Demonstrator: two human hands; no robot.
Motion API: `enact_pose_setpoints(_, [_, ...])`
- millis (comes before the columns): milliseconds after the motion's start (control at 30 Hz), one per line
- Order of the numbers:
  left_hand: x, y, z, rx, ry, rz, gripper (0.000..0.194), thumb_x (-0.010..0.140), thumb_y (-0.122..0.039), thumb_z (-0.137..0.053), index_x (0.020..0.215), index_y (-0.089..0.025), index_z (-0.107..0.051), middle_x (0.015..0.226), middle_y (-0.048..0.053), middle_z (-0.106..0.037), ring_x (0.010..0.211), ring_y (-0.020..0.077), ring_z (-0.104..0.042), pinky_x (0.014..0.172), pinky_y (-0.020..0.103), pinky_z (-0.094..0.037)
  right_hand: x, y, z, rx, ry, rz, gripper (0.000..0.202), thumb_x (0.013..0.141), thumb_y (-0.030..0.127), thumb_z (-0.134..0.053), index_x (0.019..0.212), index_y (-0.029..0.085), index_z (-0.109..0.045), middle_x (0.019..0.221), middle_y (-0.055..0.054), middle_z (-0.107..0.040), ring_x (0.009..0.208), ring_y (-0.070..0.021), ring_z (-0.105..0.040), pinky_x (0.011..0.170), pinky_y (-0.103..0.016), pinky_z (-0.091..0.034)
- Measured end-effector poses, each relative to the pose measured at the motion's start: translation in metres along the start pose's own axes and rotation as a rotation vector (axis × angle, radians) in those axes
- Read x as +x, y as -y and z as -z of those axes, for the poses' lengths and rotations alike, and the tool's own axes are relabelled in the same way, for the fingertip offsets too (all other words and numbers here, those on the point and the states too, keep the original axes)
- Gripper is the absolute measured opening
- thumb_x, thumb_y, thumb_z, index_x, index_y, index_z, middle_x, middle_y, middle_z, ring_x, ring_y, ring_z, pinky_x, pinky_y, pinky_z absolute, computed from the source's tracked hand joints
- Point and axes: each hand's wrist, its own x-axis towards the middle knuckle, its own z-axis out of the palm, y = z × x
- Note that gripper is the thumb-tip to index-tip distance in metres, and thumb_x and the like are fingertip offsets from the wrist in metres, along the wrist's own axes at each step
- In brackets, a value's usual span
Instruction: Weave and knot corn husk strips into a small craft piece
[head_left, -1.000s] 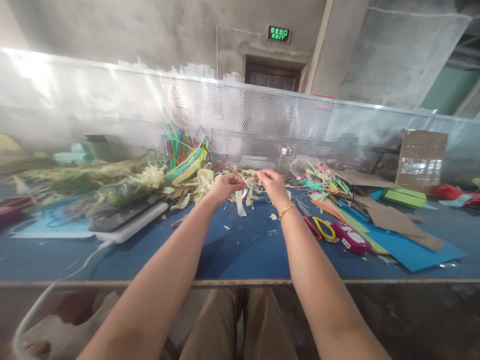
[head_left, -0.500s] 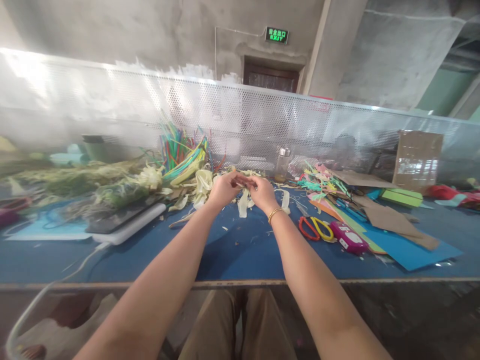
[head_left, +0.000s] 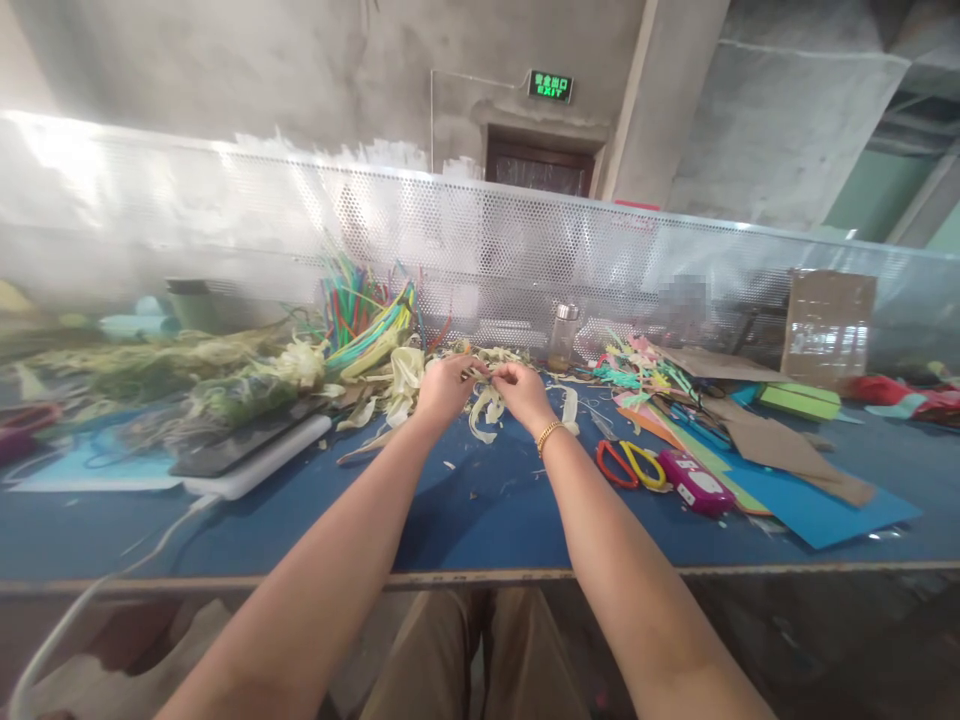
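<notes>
Over the middle of the blue table, my left hand (head_left: pixel 448 386) and my right hand (head_left: pixel 520 390) meet almost fingertip to fingertip. Both are closed in a pinch on a pale yellowish, husk-like strip (head_left: pixel 486 412), whose loose curling ends hang below the fingers. The exact part gripped is small and partly covered by the fingers. A gold bracelet (head_left: pixel 550 437) circles my right wrist. More pale dried strips (head_left: pixel 406 372) lie in a loose heap beside my left hand, and another strip (head_left: pixel 570 408) rests right of my right hand.
Red-and-yellow-handled scissors (head_left: pixel 628 464), a purple box-like object (head_left: pixel 696 482) and coloured paper (head_left: pixel 817 510) lie to the right. A glass bottle (head_left: pixel 563 340) stands behind. Colourful stems (head_left: pixel 367 318) and a white device with a cable (head_left: pixel 262 468) are at left.
My fingers have shifted slightly, with the hands still close together. The hanging strip ends have moved and now curl, where before one hung straighter. The view has tilted up a little.
</notes>
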Motion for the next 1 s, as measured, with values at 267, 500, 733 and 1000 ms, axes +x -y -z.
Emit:
enact_pose_setpoints(267, [0.0001,0.0034,-0.0019,-0.113,0.031,-0.018,0.014,0.074,-0.015,-0.054,0.081,-0.018,-0.066,0.080,0.002,-0.067,0.077,0.0159,-0.059,0.070,0.025,-0.043,0.0034,-0.0006,0.0021,0.092,-0.001,0.008,0.014,0.078,0.023,-0.055,0.086,0.022,-0.066,0.089,-0.002,-0.070,0.083,-0.0167,-0.063,0.081,-0.032,-0.048])
enact_pose_setpoints(500, [0.0014,0.0048,-0.0016,-0.065,0.022,-0.038,0.015,0.075,-0.015,-0.052,0.081,-0.019,-0.065,0.081,0.003,-0.066,0.079,0.0173,-0.058,0.072,0.028,-0.043,0.0022,-0.0025,0.0010,0.064,-0.030,0.011,0.011,0.080,0.025,-0.053,0.079,0.020,-0.063,0.080,-0.002,-0.068,0.075,-0.0163,-0.062,0.077,-0.032,-0.049])
enact_pose_setpoints(733, [0.0014,0.0041,-0.0019,-0.044,0.056,0.000,0.018,0.075,-0.017,-0.049,0.086,-0.017,-0.064,0.076,0.003,-0.064,0.073,0.0177,-0.058,0.069,0.029,-0.043,0.0035,-0.0033,0.0013,0.112,0.038,0.018,0.013,0.081,0.022,-0.054,0.089,0.020,-0.064,0.083,-0.002,-0.070,0.079,-0.0154,-0.065,0.078,-0.031,-0.050])
enact_pose_setpoints(1000, [0.0012,0.0022,-0.0013,-0.101,0.051,-0.009,0.016,0.075,-0.019,-0.051,0.086,-0.017,-0.063,0.079,0.003,-0.064,0.075,0.0174,-0.059,0.071,0.028,-0.044,0.0016,-0.0009,0.0029,0.058,0.033,0.030,0.010,0.078,0.025,-0.059,0.081,0.019,-0.066,0.083,-0.003,-0.070,0.075,-0.0151,-0.064,0.074,-0.028,-0.049])
